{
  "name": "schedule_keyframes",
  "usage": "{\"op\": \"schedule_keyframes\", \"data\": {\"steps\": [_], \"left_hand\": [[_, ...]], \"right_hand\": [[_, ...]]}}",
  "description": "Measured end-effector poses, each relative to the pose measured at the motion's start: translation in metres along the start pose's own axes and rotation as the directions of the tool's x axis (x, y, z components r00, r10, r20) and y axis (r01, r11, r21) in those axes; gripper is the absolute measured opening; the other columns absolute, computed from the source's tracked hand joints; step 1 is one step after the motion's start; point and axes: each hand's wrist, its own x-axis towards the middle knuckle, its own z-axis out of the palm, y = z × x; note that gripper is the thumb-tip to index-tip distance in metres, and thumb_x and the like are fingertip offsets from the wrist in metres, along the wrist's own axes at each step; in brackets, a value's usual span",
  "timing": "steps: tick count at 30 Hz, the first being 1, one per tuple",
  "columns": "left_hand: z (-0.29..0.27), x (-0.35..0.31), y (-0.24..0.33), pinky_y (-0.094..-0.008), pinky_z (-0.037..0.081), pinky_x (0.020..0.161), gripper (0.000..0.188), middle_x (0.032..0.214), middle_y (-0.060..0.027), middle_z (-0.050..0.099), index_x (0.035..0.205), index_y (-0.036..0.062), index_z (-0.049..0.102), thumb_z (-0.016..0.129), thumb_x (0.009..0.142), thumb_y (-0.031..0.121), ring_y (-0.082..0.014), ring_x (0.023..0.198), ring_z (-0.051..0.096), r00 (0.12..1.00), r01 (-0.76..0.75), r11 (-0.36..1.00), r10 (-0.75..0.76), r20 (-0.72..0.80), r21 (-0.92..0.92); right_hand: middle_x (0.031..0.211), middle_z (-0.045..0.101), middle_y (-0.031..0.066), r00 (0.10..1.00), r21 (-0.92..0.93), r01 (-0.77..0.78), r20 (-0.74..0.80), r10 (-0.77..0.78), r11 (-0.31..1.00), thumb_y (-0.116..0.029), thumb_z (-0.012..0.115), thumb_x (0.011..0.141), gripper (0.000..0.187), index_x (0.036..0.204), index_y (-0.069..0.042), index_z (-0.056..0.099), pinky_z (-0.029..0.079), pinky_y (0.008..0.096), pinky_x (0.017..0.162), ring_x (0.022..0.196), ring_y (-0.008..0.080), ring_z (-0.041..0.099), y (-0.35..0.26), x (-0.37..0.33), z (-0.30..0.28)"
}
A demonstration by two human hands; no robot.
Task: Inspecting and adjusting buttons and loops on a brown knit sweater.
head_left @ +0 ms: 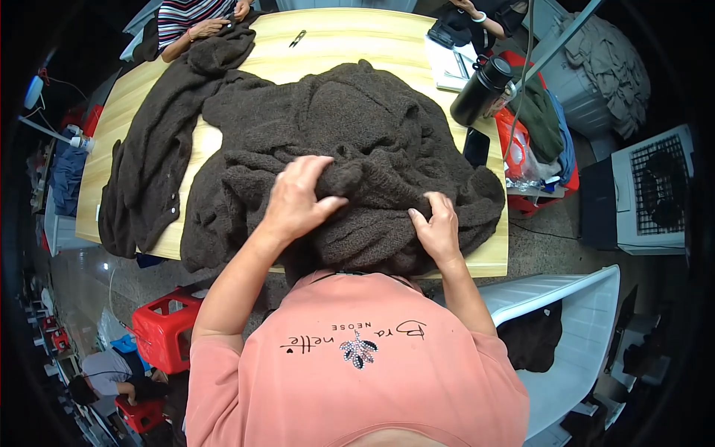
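Note:
A large dark brown knitted garment (357, 112) lies bunched in thick folds on the table in front of me. My left hand (298, 200) is closed over a raised fold near the garment's middle, its fingertips partly sunk in the fabric. Farther right, my right hand (437, 229) pinches the near part of the same garment between thumb and fingers. The knit between the two hands is gathered and creased. Its near edge hangs against my body, where its lower part is hidden.
Another brown buttoned knit (149, 164) lies at left, by a person in a striped top (186, 26). On the pale wooden table (357, 30) are thread snips (298, 39), a black flask (482, 91) and a phone (477, 147). A white bin (577, 335) stands right; a red stool (160, 331) left.

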Motion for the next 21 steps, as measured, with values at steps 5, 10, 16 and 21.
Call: {"op": "schedule_keyframes", "data": {"steps": [5,10,16,21], "left_hand": [[0.008,0.006,0.029,-0.0337,0.050,0.065,0.016,0.082,-0.0149,0.063,0.092,0.0015,0.062,0.063,0.076,0.002,-0.0291,0.073,0.063,1.000,0.020,0.932,-0.017,0.011,-0.362],[0.008,-0.010,0.041,-0.0278,0.045,0.055,0.009,0.068,-0.0098,0.060,0.084,-0.0007,0.060,0.063,0.077,0.003,-0.0153,0.059,0.058,0.992,0.079,0.842,-0.012,0.129,-0.534],[0.015,-0.022,0.039,-0.0205,0.040,0.055,0.006,0.066,0.0031,0.055,0.080,0.0004,0.060,0.064,0.076,0.003,-0.0020,0.063,0.046,0.948,0.317,0.597,-0.215,0.234,-0.737],[0.020,-0.034,0.039,-0.0199,0.041,0.057,0.003,0.071,0.0053,0.055,0.079,-0.0001,0.060,0.061,0.077,-0.001,-0.0025,0.067,0.047,0.903,0.429,0.433,-0.198,0.381,-0.793]], "right_hand": [[0.117,0.053,0.0194,0.953,0.111,0.300,-0.081,-0.292,0.947,-0.005,0.070,0.065,0.055,0.116,0.003,0.051,0.040,0.0396,0.092,0.108,0.0346,0.051,-0.040,0.012,-0.019],[0.092,0.060,0.0157,0.882,0.460,0.414,0.011,-0.471,0.786,-0.001,0.065,0.071,0.028,0.097,0.002,0.059,0.046,0.0351,0.075,0.084,0.0297,0.058,-0.067,0.030,-0.010],[0.069,0.053,0.0124,0.880,0.585,0.383,0.005,-0.475,0.715,0.006,0.058,0.073,0.007,0.078,0.002,0.056,0.042,0.0340,0.056,0.061,0.0264,0.052,-0.072,0.019,0.013],[0.066,0.051,0.0115,0.959,0.708,0.119,0.099,-0.264,0.696,0.006,0.057,0.073,0.005,0.077,0.003,0.055,0.041,0.0321,0.054,0.058,0.0236,0.051,-0.067,0.013,0.022]]}}
